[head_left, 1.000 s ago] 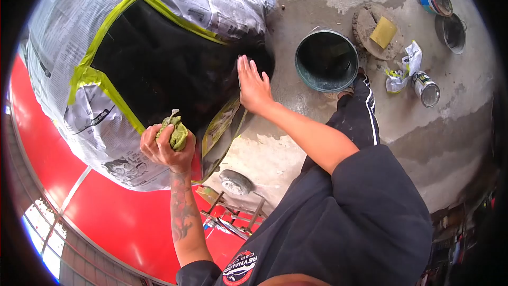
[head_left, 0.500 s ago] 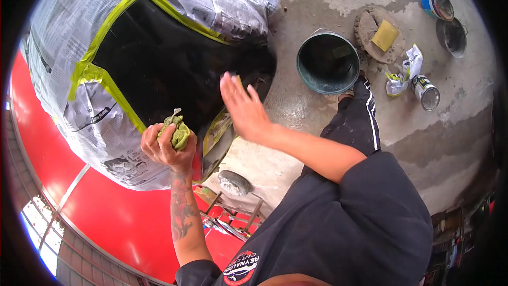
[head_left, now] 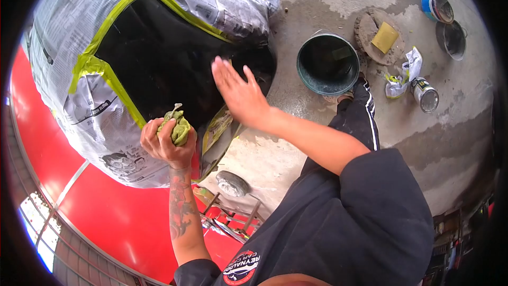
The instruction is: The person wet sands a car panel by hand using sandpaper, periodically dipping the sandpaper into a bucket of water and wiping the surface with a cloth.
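A wadded yellow-green cloth (head_left: 181, 130) is bunched in my left hand (head_left: 168, 140), whose fingers wrap around it near the lower edge of a black car panel (head_left: 159, 53). My right hand (head_left: 241, 95) lies stretched out over the panel's right part, palm down with the thumb apart. Its palm side is hidden from view. Yellow-green masking tape (head_left: 114, 82) borders the glossy black surface. Beyond the tape, newspaper sheets (head_left: 100, 122) cover the surrounding bodywork.
A dark bucket (head_left: 328, 82) stands on the concrete floor by my foot. Beside it, a yellow block (head_left: 384, 37) rests on a round slab (head_left: 365, 24). Farther right are a paint can (head_left: 425, 95), crumpled paper (head_left: 413, 63) and another bucket (head_left: 451, 39). Red bodywork (head_left: 116, 217) spans the lower left.
My right hand has shifted slightly left and up across the black panel. The left hand keeps its grip on the cloth, almost in the same place.
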Tool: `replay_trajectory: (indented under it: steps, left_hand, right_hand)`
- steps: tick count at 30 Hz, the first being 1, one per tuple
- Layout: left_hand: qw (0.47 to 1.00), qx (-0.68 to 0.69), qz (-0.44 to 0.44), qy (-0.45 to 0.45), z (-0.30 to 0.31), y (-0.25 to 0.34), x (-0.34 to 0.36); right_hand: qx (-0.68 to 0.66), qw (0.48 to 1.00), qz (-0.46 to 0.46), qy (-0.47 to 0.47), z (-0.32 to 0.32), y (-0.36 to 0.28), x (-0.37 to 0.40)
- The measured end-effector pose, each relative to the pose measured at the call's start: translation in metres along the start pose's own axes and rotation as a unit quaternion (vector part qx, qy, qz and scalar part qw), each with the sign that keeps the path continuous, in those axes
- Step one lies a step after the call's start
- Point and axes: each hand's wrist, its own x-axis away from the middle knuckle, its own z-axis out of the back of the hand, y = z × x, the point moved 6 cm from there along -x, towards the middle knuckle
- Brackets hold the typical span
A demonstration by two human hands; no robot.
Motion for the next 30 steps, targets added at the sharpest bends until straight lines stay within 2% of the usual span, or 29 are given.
replay_trajectory:
  steps: [4, 6, 8, 11, 13, 14, 16, 18, 20, 21, 22, 25, 26, 28, 30]
  left_hand:
    - [1.000, 0.001, 0.000, 0.002, -0.001, -0.001, 0.002]
    - [1.000, 0.000, 0.001, 0.002, -0.001, -0.001, 0.001]
    - [1.000, 0.000, 0.003, 0.001, -0.001, -0.001, 0.000]
    - [1.000, 0.000, 0.006, -0.003, -0.001, 0.000, 0.002]
    - [1.000, -0.002, 0.001, -0.004, -0.001, -0.001, 0.002]
    - [1.000, -0.003, 0.000, -0.003, 0.000, -0.002, 0.001]
    - [1.000, -0.002, 0.000, 0.000, -0.002, -0.002, 0.002]
    - [1.000, 0.004, 0.000, -0.004, -0.001, 0.000, 0.002]
    - [1.000, 0.004, 0.000, 0.002, -0.003, 0.000, 0.001]
    - [1.000, 0.002, -0.001, 0.004, -0.003, -0.001, 0.002]
    - [1.000, 0.000, -0.002, 0.006, -0.002, -0.001, 0.002]
    - [1.000, 0.000, -0.005, 0.005, -0.003, 0.000, 0.001]
    - [1.000, 0.002, -0.007, -0.003, 0.001, 0.000, 0.003]
    - [1.000, 0.007, -0.013, 0.002, -0.001, 0.004, -0.002]
    - [1.000, 0.013, -0.015, 0.000, 0.000, 0.004, -0.003]
  right_hand:
    - [-0.015, 0.997, -0.066, -0.042, 0.007, -0.001, -0.019]
    - [-0.059, 0.996, -0.038, -0.059, 0.008, -0.016, 0.001]
    - [-0.041, 0.998, -0.012, -0.053, 0.001, -0.017, 0.008]
    - [0.002, 0.999, -0.028, -0.024, 0.019, -0.004, -0.033]
    - [-0.037, 0.998, -0.053, -0.029, 0.020, -0.012, -0.037]
    - [-0.054, 0.996, -0.066, -0.030, 0.021, -0.013, -0.036]
    - [-0.063, 0.998, -0.018, -0.020, 0.015, -0.028, -0.015]
    - [-0.015, 0.999, -0.027, -0.033, 0.006, -0.019, 0.003]
    - [-0.027, 0.992, -0.124, -0.027, -0.022, 0.023, 0.008]
    - [-0.059, 0.969, -0.221, -0.090, -0.028, 0.048, 0.006]
    - [-0.068, 0.958, -0.246, -0.129, -0.031, 0.061, 0.006]
    - [-0.123, 0.980, -0.152, -0.042, -0.022, 0.007, 0.016]
    - [-0.142, 0.982, -0.116, -0.049, -0.020, -0.015, 0.024]
    - [-0.142, 0.980, -0.118, -0.069, -0.024, -0.026, 0.036]
    - [-0.130, 0.973, -0.180, -0.067, -0.037, 0.000, 0.033]
